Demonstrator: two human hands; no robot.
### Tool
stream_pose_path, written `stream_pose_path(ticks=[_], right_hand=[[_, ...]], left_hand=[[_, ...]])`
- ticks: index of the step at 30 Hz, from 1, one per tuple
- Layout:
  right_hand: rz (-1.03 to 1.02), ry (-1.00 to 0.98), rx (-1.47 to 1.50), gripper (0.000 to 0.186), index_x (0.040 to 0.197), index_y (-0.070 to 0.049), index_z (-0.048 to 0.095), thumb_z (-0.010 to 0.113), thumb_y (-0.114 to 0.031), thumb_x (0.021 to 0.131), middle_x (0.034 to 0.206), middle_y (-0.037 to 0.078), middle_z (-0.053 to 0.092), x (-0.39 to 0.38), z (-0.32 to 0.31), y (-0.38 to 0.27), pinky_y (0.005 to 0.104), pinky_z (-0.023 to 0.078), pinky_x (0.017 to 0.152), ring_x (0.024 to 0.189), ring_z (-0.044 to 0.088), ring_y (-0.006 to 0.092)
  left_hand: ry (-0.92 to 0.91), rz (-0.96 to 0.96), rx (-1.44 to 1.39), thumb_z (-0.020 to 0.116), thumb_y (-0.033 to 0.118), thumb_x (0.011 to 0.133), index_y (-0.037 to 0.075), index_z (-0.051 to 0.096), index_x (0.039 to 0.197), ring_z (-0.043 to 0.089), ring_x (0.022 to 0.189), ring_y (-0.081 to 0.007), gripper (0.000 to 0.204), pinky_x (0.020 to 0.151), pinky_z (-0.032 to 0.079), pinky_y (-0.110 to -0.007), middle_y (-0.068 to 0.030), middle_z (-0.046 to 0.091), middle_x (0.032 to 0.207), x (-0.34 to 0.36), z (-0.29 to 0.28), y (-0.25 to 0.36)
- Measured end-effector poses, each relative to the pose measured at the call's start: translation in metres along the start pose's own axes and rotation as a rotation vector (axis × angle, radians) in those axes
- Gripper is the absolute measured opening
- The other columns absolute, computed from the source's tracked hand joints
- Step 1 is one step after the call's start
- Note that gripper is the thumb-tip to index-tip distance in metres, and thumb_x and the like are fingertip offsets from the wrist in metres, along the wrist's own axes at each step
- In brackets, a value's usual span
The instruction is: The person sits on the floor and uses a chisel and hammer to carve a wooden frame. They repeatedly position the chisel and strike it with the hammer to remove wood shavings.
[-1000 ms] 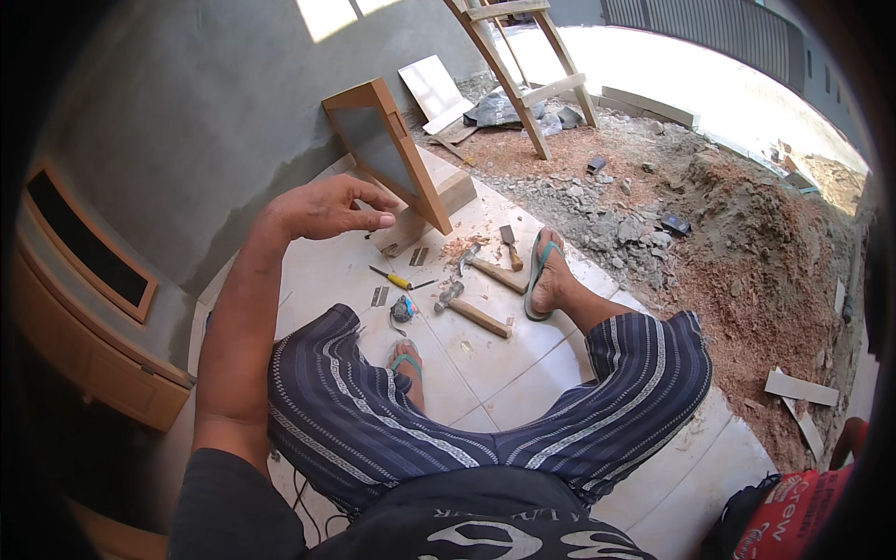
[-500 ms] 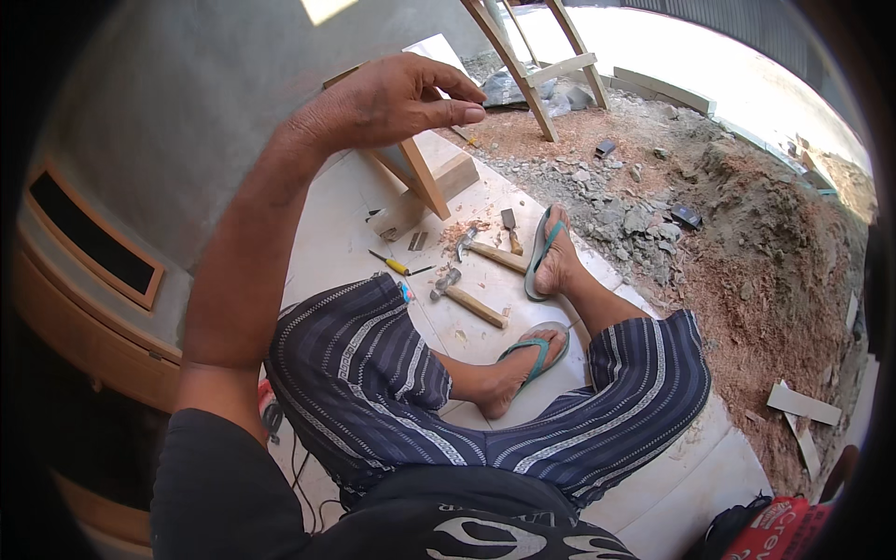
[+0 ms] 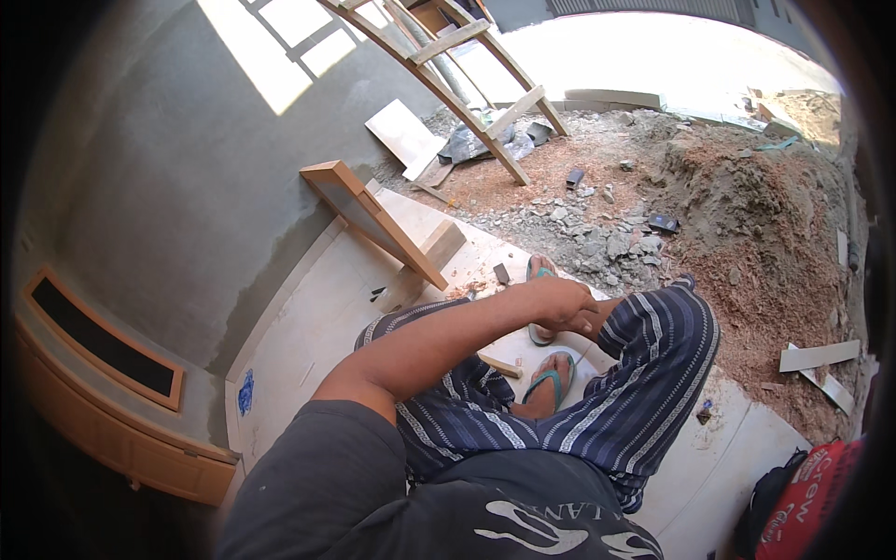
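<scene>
Going to the head view: sitting low over the tiled floor (image 3: 313, 313), stretching the left hand (image 3: 555, 301) across the lap, hanging it right at the bare right shin (image 3: 609, 315), just beside the hem of the striped trousers (image 3: 658, 341). Curling the fingers (image 3: 585, 322) loosely, partly open, and not revealing whether gripping anything or actually touching the leg. Leaving the right hand out of view, so not telling how its fingers are set. Now spotting a wooden handle (image 3: 501, 366) lying below the forearm, near the teal-strapped sandals (image 3: 557, 377). Looking farther out, catching a wooden frame (image 3: 394, 227) standing tilted by a block (image 3: 445, 245), then a ladder (image 3: 515, 112) rising beyond, with rubble (image 3: 611, 241) spreading near its feet.
</scene>
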State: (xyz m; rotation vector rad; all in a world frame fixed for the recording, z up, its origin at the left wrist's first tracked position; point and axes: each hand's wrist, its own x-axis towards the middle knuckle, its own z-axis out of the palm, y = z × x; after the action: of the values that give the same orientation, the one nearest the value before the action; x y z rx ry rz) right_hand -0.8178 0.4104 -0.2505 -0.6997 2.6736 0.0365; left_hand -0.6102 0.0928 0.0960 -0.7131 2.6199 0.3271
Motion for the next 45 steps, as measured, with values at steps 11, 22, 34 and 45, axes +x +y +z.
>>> stream_pose_path(ticks=[11,22,34,45], right_hand=[[0.026,0.048,-0.144,0.036,0.122,0.003,0.063,0.055,-0.024,0.1,0.111,0.02,0.064,-0.038,0.011,0.026,0.0379,0.053,0.08,0.093,0.067,0.0262],[-0.034,-0.274,-0.288,0.03,0.118,0.004,0.064,0.055,-0.018,0.099,0.105,0.018,0.065,-0.036,-0.017,0.072,0.034,0.055,0.074,0.088,0.068,0.0225],[-1.116,0.414,0.591,0.026,0.124,0.003,0.064,0.059,-0.014,0.105,0.105,0.011,0.067,-0.035,-0.255,-0.314,0.0357,0.052,0.081,0.091,0.064,0.0209],[-1.58,-0.08,-0.656,0.035,0.12,-0.006,0.069,0.065,-0.026,0.091,0.117,0.017,0.071,-0.165,-0.036,-0.585,0.0489,0.056,0.092,0.111,0.069,0.0353]], left_hand=[[0.962,-0.786,-0.476,0.067,0.018,0.097,0.004,0.067,0.132,0.071,0.107,-0.0326,0.037,0.096,0.054,-0.04,-0.0196,0.073,0.119,-0.278,0.205,-0.218],[1.377,-1.667,-0.871,0.062,0.014,0.095,0.004,0.069,0.126,0.073,0.107,-0.0316,0.033,0.095,0.056,-0.04,-0.0182,0.076,0.113,-0.382,0.419,-0.326],[1.27,-1.76,-0.7,0.061,0.006,0.09,0.009,0.068,0.126,0.069,0.106,-0.0351,0.037,0.094,0.056,-0.043,-0.0151,0.07,0.116,-0.373,0.46,-0.315],[0.627,-1.167,-0.169,0.062,0.008,0.089,0.017,0.071,0.109,0.053,0.123,-0.026,0.024,0.115,0.032,-0.056,-0.0052,0.061,0.117,-0.318,0.474,-0.326]])
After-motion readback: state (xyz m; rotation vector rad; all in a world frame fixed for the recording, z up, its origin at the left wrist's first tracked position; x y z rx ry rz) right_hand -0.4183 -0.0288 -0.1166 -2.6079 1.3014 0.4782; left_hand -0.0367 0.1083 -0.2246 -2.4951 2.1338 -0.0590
